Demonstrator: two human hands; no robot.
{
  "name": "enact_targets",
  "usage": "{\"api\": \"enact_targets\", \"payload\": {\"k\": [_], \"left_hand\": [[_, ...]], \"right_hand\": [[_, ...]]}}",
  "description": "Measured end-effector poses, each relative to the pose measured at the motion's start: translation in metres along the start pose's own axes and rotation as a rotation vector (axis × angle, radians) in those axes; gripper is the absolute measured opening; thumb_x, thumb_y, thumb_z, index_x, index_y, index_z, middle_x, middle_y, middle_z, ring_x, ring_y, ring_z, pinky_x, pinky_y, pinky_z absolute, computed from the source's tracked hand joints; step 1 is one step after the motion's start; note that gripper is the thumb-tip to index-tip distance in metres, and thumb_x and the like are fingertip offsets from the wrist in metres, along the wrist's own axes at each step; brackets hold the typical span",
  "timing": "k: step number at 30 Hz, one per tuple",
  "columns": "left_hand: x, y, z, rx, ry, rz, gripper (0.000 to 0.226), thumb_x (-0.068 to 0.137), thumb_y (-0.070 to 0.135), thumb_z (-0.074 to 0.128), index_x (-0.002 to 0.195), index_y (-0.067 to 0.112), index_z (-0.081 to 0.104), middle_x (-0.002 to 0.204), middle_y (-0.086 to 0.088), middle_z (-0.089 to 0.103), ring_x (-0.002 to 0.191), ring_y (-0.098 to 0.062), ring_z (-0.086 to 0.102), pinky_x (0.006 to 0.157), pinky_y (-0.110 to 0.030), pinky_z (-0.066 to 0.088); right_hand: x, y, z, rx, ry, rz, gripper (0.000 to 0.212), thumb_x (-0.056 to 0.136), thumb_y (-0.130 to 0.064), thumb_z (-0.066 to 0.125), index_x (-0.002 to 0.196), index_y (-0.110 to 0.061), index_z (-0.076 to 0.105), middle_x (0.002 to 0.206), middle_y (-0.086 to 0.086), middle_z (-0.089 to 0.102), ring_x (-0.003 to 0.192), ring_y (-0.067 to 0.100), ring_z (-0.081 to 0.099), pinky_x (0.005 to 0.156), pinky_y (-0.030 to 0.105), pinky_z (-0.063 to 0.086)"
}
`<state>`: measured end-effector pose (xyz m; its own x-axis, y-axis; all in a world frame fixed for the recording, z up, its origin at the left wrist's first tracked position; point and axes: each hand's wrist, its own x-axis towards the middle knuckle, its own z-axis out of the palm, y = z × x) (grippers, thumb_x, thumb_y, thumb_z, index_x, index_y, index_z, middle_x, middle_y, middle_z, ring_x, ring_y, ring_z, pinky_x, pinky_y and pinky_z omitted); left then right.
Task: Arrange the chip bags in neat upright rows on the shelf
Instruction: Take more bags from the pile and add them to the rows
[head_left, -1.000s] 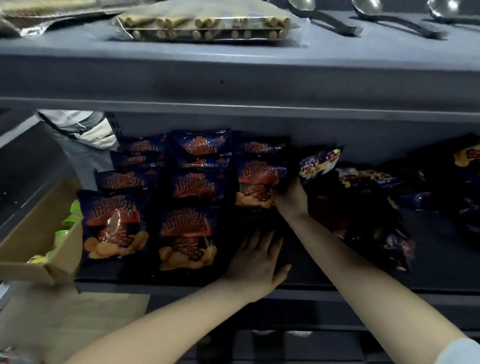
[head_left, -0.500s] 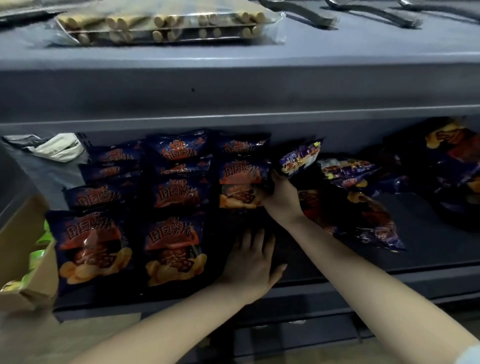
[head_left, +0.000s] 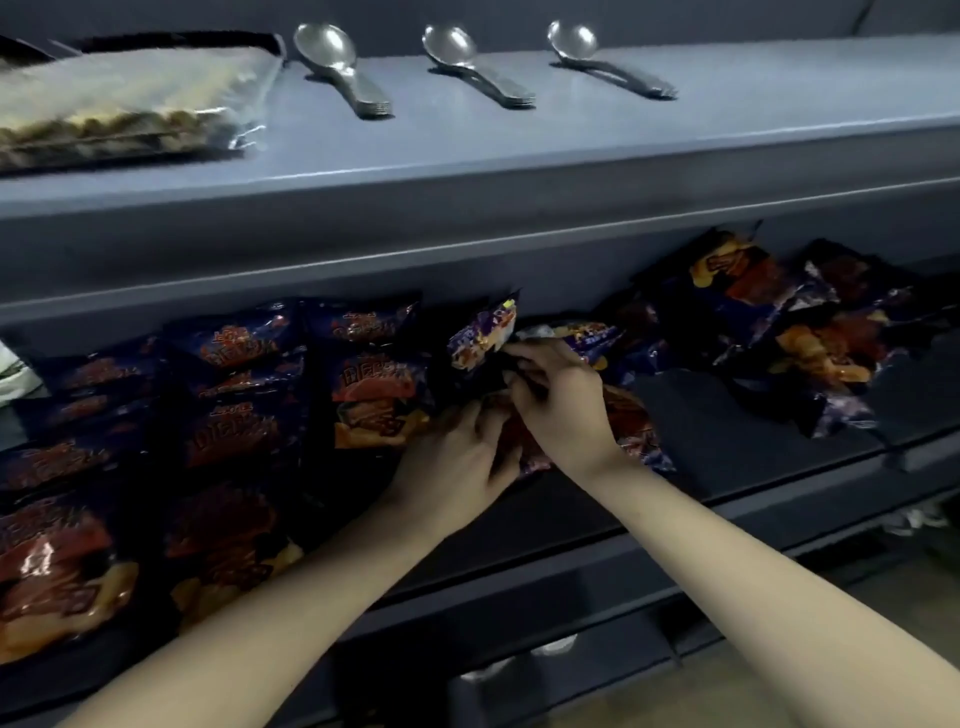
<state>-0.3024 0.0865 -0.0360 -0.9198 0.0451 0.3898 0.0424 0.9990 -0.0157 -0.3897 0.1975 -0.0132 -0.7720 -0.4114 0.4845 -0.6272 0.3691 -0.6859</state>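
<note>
On the lower shelf (head_left: 727, 431), the left hand (head_left: 457, 462) is no longer lying flat near the front edge as it was a moment ago: it is now reaching in beside the right hand (head_left: 566, 410), the two meeting just right of the third row. The right hand is staying at the upright bag (head_left: 483, 338) with the purple and yellow top, its fingers (head_left: 524, 358) curling narrowly and pinching that bag's dark side edge. The left fingers (head_left: 483, 421) are bending over a red bag (head_left: 628, 431) that is lying flat under both hands; they are touching it, but I cannot tell whether they are gripping it. Left of the hands, the chip bags (head_left: 234, 431) are leaning in three rows, one behind another, while to the right a loose pile (head_left: 769, 322) is lying jumbled against the back, with bare shelf between it and the hands. Above, the upper shelf (head_left: 623, 135) is carrying three metal spoons (head_left: 332, 57) and a clear pack (head_left: 119, 109) holding pale rolled sticks, blurred.
</note>
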Motion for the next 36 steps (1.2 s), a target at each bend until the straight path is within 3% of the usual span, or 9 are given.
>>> {"api": "enact_targets", "payload": {"k": [4,7,10,15,20,28,36], "left_hand": [[0.023,0.032,0.009,0.002,-0.051,0.093,0.058,0.076,0.045,0.064,0.117,0.006,0.056,0.120,-0.013,0.056,0.104,-0.031,0.055,0.078,-0.038,0.051],[0.032,0.058,0.024,0.039,-0.138,0.131,0.065,0.076,0.050,0.064,0.127,0.012,0.050,0.140,-0.012,0.041,0.121,-0.034,0.043,0.090,-0.043,0.045],[0.038,0.081,0.046,0.009,-0.217,0.125,0.070,0.083,0.046,0.058,0.142,0.022,0.028,0.151,-0.006,0.022,0.135,-0.035,0.022,0.099,-0.043,0.038],[0.048,0.105,0.064,-0.022,-0.244,0.081,0.071,0.086,0.033,0.061,0.144,0.023,0.022,0.149,-0.003,0.024,0.134,-0.032,0.026,0.099,-0.039,0.039],[0.055,0.122,0.071,-0.012,-0.236,0.030,0.068,0.089,0.030,0.057,0.146,0.021,0.022,0.147,-0.008,0.026,0.131,-0.032,0.033,0.094,-0.036,0.044],[0.056,0.133,0.075,-0.045,-0.274,-0.055,0.068,0.090,0.024,0.057,0.147,0.016,0.022,0.150,-0.013,0.019,0.137,-0.033,0.024,0.098,-0.036,0.045],[0.051,0.143,0.076,0.014,-0.341,-0.104,0.062,0.092,0.022,0.052,0.146,0.019,0.021,0.151,-0.010,0.015,0.136,-0.031,0.024,0.093,-0.031,0.048]], "right_hand": [[-0.008,0.034,-0.037,-0.134,-0.119,0.042,0.030,0.092,-0.009,0.054,0.120,-0.009,0.062,0.134,0.009,0.050,0.122,0.021,0.050,0.104,0.026,0.038],[-0.021,0.064,-0.062,-0.255,-0.273,0.166,0.037,0.098,-0.022,0.042,0.134,-0.020,0.051,0.147,0.004,0.035,0.133,0.023,0.036,0.111,0.037,0.030],[-0.035,0.090,-0.086,-0.321,-0.380,0.256,0.044,0.098,-0.035,0.035,0.141,-0.033,0.037,0.153,-0.002,0.025,0.139,0.024,0.025,0.112,0.045,0.025],[-0.055,0.117,-0.109,-0.393,-0.563,0.285,0.059,0.096,-0.045,0.037,0.148,-0.038,0.013,0.159,-0.007,0.003,0.145,0.022,0.006,0.115,0.050,0.016],[-0.074,0.131,-0.110,-0.502,-0.558,0.257,0.078,0.091,-0.051,0.045,0.146,-0.042,-0.009,0.158,-0.007,-0.014,0.145,0.022,-0.015,0.116,0.051,0.001],[-0.077,0.150,-0.101,-0.563,-0.505,0.125,0.074,0.094,-0.050,0.039,0.149,-0.034,-0.007,0.159,0.004,-0.005,0.146,0.025,-0.005,0.118,0.043,0.010],[-0.088,0.152,-0.096,-0.539,-0.502,0.141,0.071,0.095,-0.044,0.042,0.150,-0.031,-0.001,0.159,0.003,-0.002,0.146,0.026,-0.004,0.116,0.040,0.014]]}}
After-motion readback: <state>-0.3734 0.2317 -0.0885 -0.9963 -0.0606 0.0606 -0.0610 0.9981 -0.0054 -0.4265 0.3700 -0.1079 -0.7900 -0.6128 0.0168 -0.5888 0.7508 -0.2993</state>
